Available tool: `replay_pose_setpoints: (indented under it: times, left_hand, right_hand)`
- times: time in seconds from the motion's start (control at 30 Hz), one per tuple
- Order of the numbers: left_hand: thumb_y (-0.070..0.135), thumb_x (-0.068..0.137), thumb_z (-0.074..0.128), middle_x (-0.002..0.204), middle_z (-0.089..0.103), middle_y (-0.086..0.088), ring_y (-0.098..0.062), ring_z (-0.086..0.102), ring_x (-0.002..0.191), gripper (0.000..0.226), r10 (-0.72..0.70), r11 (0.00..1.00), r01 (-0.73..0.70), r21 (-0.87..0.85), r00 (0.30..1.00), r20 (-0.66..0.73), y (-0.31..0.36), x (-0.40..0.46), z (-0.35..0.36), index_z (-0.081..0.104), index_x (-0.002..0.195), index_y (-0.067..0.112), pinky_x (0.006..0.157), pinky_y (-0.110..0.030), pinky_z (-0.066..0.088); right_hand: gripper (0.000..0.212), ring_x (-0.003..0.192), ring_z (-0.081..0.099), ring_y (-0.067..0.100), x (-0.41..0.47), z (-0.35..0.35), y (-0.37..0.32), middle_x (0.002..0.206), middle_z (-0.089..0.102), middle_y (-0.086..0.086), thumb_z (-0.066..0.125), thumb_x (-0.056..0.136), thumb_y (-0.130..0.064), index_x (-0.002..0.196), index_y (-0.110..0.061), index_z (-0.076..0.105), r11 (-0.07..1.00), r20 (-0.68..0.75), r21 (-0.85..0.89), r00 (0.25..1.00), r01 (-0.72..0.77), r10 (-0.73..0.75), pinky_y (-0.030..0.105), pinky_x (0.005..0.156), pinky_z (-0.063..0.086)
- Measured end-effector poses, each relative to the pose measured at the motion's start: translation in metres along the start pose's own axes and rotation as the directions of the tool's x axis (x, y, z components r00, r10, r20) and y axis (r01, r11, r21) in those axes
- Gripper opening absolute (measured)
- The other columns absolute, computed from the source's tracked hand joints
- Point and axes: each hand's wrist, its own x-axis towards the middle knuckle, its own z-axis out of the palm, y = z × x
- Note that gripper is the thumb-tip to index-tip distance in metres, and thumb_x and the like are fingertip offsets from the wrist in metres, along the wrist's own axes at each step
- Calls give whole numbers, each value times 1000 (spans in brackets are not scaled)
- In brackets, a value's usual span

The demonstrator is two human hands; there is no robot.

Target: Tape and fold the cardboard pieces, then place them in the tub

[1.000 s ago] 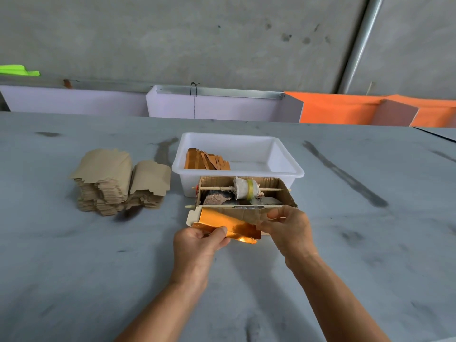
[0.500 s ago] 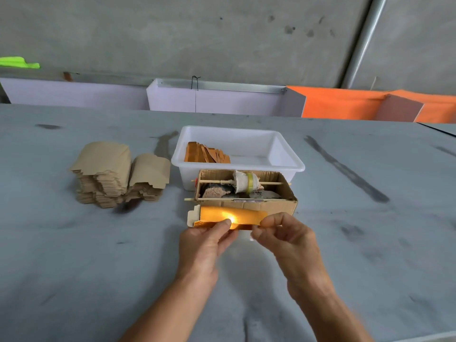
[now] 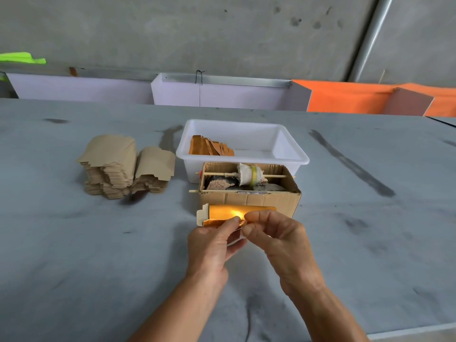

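Pinching one gold-faced cardboard piece [image 3: 229,214] between both hands: left hand [image 3: 212,245] gripping its near edge with thumb and curled fingers [image 3: 228,224], right hand [image 3: 276,236] nipping the same edge just beside, fingertips narrow and nearly touching the left thumb. Holding the piece just beyond the fingertips, pressed close against the front wall of the cardboard tape box [image 3: 249,197], rolled into a curve rather than creased flat. Lying beyond the box: white tub [image 3: 291,154] with a few orange folded pieces [image 3: 209,148] leaning at its left end; sitting well off to the left of the left hand: stack of unfolded blanks [image 3: 123,166]. Tape roll [image 3: 248,174] hanging on its stick inside the box, past the fingers; tape strip on the piece not discernible under the glare. Risking, by judgement: springing open of the curved fold if pinch is relaxed early; skewing of the overlap from both grips crowding one spot; nudging the light box backward toward the tub.
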Motion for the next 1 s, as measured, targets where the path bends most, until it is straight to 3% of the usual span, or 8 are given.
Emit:
replay_pose_setpoints:
  times: [0.17,0.37,0.47,1.0]
  left_hand:
    - [0,80,68,74,72,-15,-25,70,67,3,-4,1000,4,17,1000,15,1,0,-3,67,78,2,58,-31,58]
    - [-4,80,67,66,70,-12,-22,68,60,7,1,1000,-1,17,1000,1,-1,-2,-6,67,74,0,55,-29,58]
    - [-5,80,66,66,70,-13,-21,69,60,6,0,1000,0,8,1000,21,-3,-3,-8,67,76,-2,56,-28,58]
    - [-5,82,63,69,70,-17,-25,70,63,9,17,1000,-17,-11,998,54,-7,-4,-10,67,75,-3,56,-29,57]
  right_hand:
    - [20,74,67,11,0,-2,-3,73,72,4,71,78,1,85,-17,73,999,17,-49,1000,-21,22,17,65,49]
    - [16,54,59,-2,1,-6,-4,61,69,-2,72,76,2,79,-14,70,997,39,-71,999,-10,13,7,49,41]
    - [19,53,59,-2,3,-7,-3,59,68,-4,72,75,5,71,-13,68,997,31,-81,999,9,-6,7,49,41]
    - [23,64,64,-3,3,-5,2,68,72,-9,73,77,-1,73,-24,73,972,2,-234,1000,-15,16,9,57,45]
